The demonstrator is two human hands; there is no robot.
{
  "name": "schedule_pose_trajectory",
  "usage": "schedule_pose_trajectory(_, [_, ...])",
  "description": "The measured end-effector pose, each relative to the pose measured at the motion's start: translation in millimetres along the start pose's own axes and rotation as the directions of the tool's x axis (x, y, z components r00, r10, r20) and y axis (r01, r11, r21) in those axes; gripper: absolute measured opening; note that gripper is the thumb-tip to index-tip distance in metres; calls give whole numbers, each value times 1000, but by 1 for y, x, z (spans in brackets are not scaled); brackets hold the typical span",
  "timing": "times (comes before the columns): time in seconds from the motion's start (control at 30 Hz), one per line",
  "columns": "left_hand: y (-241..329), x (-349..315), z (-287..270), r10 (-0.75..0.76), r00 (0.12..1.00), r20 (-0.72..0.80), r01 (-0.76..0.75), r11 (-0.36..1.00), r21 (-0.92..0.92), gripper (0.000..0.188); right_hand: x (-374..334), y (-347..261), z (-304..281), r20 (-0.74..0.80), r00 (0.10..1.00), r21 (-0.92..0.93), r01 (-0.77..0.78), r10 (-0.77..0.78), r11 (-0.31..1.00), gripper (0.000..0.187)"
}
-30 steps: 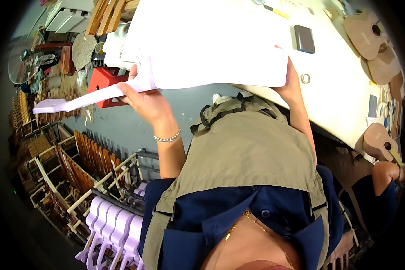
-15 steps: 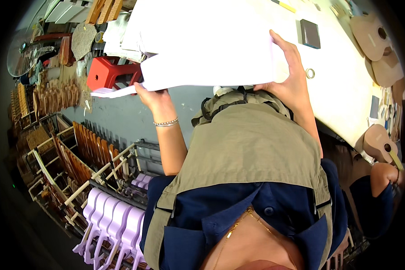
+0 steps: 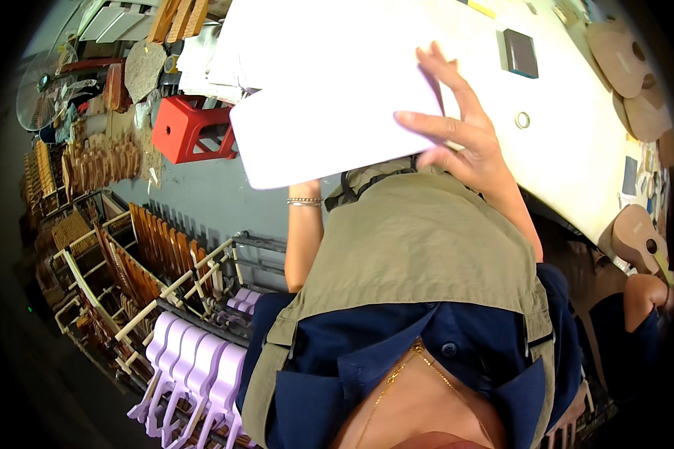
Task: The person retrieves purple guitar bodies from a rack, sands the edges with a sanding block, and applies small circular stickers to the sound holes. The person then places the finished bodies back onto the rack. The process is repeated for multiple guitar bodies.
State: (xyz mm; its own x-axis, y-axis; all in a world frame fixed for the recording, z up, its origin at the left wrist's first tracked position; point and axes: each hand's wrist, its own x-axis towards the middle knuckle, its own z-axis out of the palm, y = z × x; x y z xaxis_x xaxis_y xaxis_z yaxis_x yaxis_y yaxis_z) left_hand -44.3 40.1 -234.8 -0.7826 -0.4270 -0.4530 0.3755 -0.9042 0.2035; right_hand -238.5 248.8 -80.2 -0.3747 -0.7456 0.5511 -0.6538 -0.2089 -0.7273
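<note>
A broad, smooth pale lilac panel point(image 3: 329, 135) with rounded corners, glaring almost white, is tilted in front of my apron; it looks like a stringed-instrument body, but the glare hides its detail. My left hand point(image 3: 305, 187) goes under its near edge and bears it from below; only the wrist and the heel of the hand show, the fingers being hidden. At its right end my right hand point(image 3: 468, 138) has its fingers spread, one fingertip over the panel's face and the others past its edge, slightly blurred.
A pale worktable point(image 3: 569, 142) holds a dark block point(image 3: 520, 54) and a tape roll point(image 3: 523, 120). Left are a red stool point(image 3: 180, 131) and racks with wooden parts and lilac pieces point(image 3: 195, 367). Unfinished guitar bodies point(image 3: 636, 232) and another person's arm point(image 3: 640, 299) are at right.
The panel has tipped and turned, its left end coming nearer. A thin projection at its left no longer shows. My left hand went beneath it; my right hand slid left, fingers spreading.
</note>
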Motion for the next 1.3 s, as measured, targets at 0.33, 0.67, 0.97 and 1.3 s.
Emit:
schedule_pose_trajectory(0.33, [34, 10, 91, 558, 824, 95, -559, 775, 296, 45, -61, 64, 8, -191, 912, 160, -336, 363, 928, 119])
schedule_pose_trajectory(0.67, [16, 5, 152, 682, 675, 281, -706, 487, 514, 61, -83, 86, 10, -237, 809, 353, -444, 538, 824, 114])
schedule_pose_trajectory(0.97, [-15, 3, 191, 491, 664, 564, -739, 318, 593, 75, -66, 53, -19, -334, 767, -212, -627, 547, 750, 105])
schedule_pose_trajectory(1.3, [-69, 5, 239, 98, 587, 804, -787, 301, 538, 65, -37, 32, -21, -287, 883, -446, -467, 372, 763, 106])
